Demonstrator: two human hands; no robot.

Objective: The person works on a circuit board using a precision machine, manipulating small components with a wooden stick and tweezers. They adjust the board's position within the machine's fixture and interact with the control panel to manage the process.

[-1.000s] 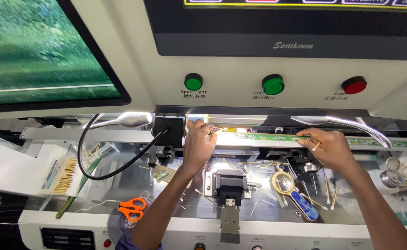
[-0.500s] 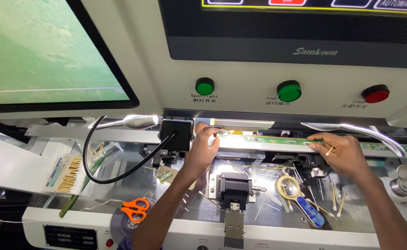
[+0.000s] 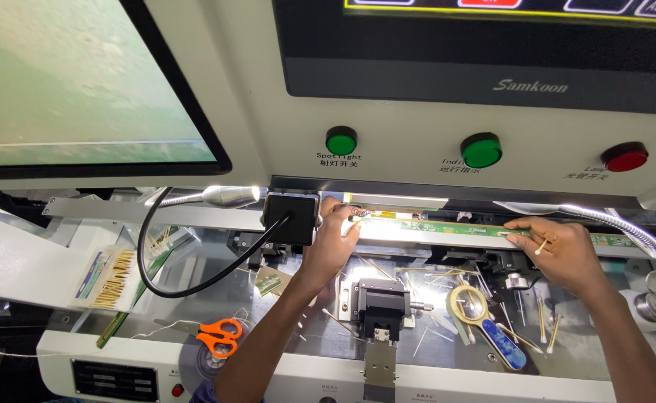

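Head view: orange scissors, magnifier, swabs below green strip.

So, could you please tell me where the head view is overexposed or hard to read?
In the head view, the lit strip above the green circuit board is blown out white; the left hand and right hand are evenly lit and sharp; the monitor at upper left looks washed out and blurry.
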